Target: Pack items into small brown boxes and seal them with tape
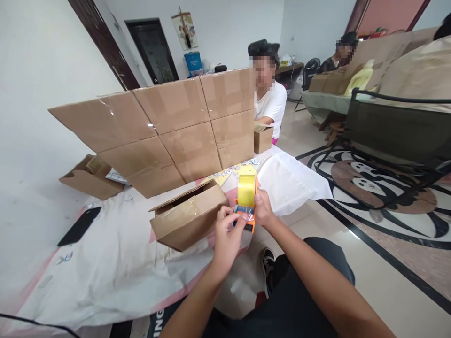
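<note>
My right hand point(263, 208) is closed around an orange tape dispenser point(252, 226) that carries a wide roll of yellow tape point(246, 190). At the dispenser's lower front, the thumb and fingers of my left hand point(228, 231) pinch together at the clear tape end point(244, 212). Just left of both hands a cardboard box point(190, 213) rests tilted on the cloth-covered table, its upper side partly open along a dark gap. Its right end is close to my left hand; whether they touch I cannot tell.
A tall cardboard partition point(176, 126) stands across the table point(116, 263). Beyond it sits a person in a white shirt point(276, 103). An open carton point(93, 178), a black flat object point(80, 226) and a small box point(263, 138) lie around. A folding chair point(398, 136) stands right.
</note>
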### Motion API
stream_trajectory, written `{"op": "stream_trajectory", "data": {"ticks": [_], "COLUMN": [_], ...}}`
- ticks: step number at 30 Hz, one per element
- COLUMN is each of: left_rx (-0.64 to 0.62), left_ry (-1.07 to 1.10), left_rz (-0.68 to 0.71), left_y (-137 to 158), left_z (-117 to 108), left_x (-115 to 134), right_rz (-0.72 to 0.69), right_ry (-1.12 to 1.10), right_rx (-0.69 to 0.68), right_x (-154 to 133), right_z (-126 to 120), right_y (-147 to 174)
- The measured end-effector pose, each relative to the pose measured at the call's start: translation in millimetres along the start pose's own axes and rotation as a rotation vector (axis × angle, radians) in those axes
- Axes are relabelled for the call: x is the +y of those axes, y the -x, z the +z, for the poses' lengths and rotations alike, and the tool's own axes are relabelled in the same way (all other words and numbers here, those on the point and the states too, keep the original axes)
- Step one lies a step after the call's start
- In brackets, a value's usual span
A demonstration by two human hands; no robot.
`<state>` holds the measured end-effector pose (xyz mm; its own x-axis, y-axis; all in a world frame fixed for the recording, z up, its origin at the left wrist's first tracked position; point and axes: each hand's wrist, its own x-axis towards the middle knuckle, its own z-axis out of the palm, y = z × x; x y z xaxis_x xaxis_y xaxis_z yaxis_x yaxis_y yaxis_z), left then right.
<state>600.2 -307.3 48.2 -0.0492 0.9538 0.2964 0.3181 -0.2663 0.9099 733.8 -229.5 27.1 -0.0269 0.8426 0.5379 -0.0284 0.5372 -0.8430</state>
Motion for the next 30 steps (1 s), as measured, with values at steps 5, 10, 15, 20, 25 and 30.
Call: {"op": "stream_trajectory", "data": {"ticks": [5, 10, 15, 20, 25, 30], "left_rx": [-0.087, -0.083, -0.043, -0.084, -0.114, -0.104], "left_ry": [0.123, 0.176, 0.159, 0.151, 0.124, 0.186], "left_rz": [-0.056, -0.079, -0.073, -0.049, -0.063, -0.136], "left_y": [2, -5, -9, -7, -4, -4], "left_z": [12, 18, 15, 12, 8, -1], "left_x": [0, -8, -13, -15, -19, -15], "right_rz": [0.128, 0.198, 0.166, 0.137, 0.148, 0.151], "right_ry": [-0.079, -0.242, -0.187, -0.225, -0.272, -0.268], "right_rx": [0.236, 0.32, 0.353, 0.402, 0.45, 0.432], "right_x": [3, 2, 2, 0, -1, 7], "right_z": [-13, -9, -7, -15, -17, -13], "right_y": [-21, -28, -31, -41, -48, -43]}}
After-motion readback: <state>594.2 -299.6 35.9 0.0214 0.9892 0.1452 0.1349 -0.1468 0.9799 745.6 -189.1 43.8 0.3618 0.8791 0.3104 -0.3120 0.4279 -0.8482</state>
